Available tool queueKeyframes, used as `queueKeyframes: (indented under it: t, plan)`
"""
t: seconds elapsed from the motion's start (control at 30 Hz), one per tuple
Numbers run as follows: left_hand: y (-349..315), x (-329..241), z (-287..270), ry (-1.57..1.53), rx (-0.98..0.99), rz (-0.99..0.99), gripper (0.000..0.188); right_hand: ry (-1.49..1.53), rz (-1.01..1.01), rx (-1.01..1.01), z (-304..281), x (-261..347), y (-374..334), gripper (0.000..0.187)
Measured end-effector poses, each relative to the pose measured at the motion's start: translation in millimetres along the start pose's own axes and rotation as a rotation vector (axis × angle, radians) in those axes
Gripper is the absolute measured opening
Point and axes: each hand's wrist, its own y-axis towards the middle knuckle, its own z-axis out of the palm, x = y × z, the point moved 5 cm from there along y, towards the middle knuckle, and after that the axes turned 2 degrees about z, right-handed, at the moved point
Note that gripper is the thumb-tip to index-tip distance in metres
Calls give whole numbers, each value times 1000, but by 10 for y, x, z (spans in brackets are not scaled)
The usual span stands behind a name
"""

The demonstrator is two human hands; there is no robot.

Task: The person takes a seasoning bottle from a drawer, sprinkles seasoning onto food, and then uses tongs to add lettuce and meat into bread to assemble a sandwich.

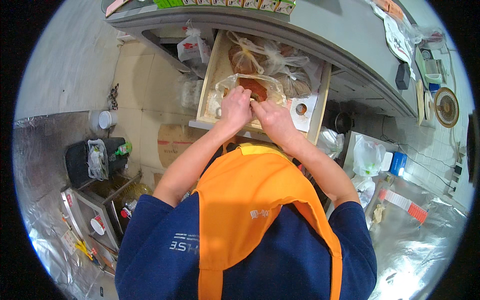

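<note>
So there's an open clear bag [275, 85] with reddish-brown stuff [250, 82] in it, sitting inside a pulled-out drawer [216, 79] under a grey counter [325, 30]; both bare hands are on the near side of the bag's mouth, right by the drawer's front. The left hand [236, 105] has its fingers curled in and clamped on the bag's near edge; the right hand [272, 117] sits just beside it, fingers also bunched together on that edge; the 2 hands pretty much meet there, though the fingertips are partly hidden, so I can't tell exactly how each finger grips.

Behind the open bag there's a bunch of tied-up clear bags [246, 60] with brownish contents; to the right of the hands a white sheet [298, 120] lies in the drawer, with a round dark spot on it; a white bag [192, 49] with red marks hangs left of the drawer; a row of small green-and-white boxes [225, 3] lines the counter up top; the person wears an orange apron [235, 200] over a navy shirt [155, 245].
</note>
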Motion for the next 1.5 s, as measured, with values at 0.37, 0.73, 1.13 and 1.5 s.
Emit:
queueKeyframes:
  t: [0.37,0.73,1.13,1.5]
  plan:
    - [-249,306,-359,-597,-128,-251,41,68,300,-198,-22,-383,80,13]
    - [-682,380,-734,-551,-186,-194,49,886,901,17,1689,-889,94,24]
    - [-457,181,-578,-282,-147,-119,42,1128,970,-83,261,-886,43,26]
    - [-128,14,-419,-317,-178,-138,43,-5,-3,-103,-204,187,200,21]
